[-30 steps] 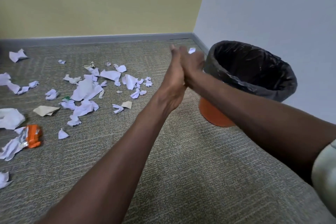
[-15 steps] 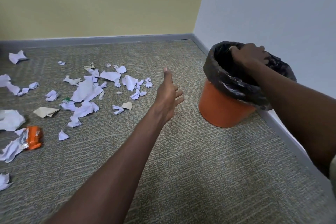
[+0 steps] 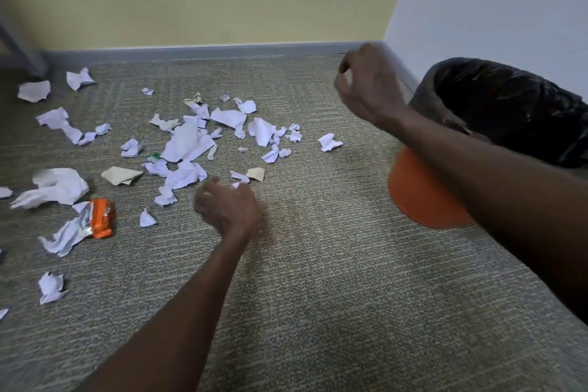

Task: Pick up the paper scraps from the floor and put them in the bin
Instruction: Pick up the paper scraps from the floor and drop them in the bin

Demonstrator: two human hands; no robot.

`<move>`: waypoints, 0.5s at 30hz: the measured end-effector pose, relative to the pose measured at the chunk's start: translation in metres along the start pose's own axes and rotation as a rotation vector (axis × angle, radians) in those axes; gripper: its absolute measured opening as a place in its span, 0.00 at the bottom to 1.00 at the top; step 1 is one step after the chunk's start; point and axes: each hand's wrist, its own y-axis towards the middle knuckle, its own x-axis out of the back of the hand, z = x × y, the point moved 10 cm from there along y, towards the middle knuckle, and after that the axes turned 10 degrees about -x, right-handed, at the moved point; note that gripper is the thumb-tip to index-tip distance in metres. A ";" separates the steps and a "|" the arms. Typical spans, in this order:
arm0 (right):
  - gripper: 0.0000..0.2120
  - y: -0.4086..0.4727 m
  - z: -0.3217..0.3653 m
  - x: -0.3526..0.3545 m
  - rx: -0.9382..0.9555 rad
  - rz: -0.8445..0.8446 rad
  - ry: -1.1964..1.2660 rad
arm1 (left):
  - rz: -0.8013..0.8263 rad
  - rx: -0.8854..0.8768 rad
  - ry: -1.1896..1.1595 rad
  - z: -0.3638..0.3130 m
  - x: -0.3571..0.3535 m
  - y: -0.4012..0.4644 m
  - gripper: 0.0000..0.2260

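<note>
Several torn and crumpled white paper scraps (image 3: 187, 145) lie scattered over the carpet at the left and centre. My left hand (image 3: 227, 210) is down at the near edge of the pile, its fingers curled round a small white scrap (image 3: 238, 177) next to a tan piece (image 3: 255, 173). Blurred and in the air, my right hand (image 3: 366, 89) hangs left of the bin with its fingers loosely curled and nothing plainly in it. The orange bin (image 3: 420, 197) with a black liner (image 3: 509, 111) stands at the right by the white wall. One scrap (image 3: 330, 141) lies apart, nearest the bin.
An orange foil wrapper (image 3: 100, 221) lies among scraps at the left. A larger white crumpled sheet (image 3: 57, 188) sits beside it. A grey post (image 3: 22, 54) stands at the far left. The grey skirting (image 3: 222, 51) runs along the yellow wall behind.
My right hand has come out of the bin and swung left over the carpet. My left hand has dropped from open in the air to the scraps, fingers curled.
</note>
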 end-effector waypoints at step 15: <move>0.56 -0.066 0.009 -0.265 -0.170 0.896 -0.086 | 0.041 0.015 0.103 0.110 -0.012 0.113 0.49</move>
